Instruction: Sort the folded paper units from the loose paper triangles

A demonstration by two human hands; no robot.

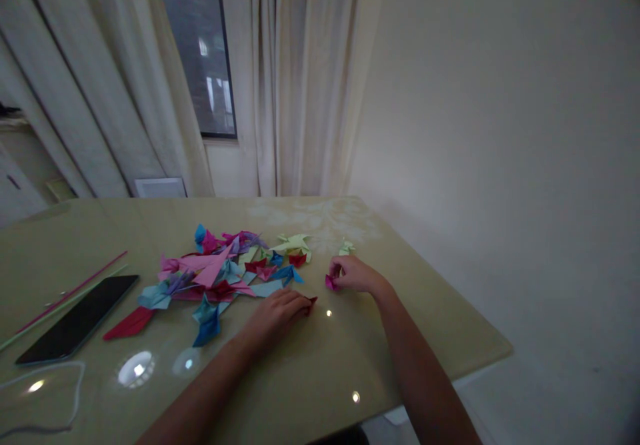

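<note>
My left hand rests on the table, fingers curled over a small dark red folded paper piece at its fingertips. My right hand lies a little further right and pinches a small pink folded paper piece against the tabletop. Just left of both hands spreads a pile of folded paper shapes in pink, blue, purple, red and pale green. A small pale green folded piece sits beyond my right hand.
A dark phone lies at the left, beside thin pink and green straws. A red paper strip and a white cable lie nearby. Curtains and a window stand behind the table; the wall is at right.
</note>
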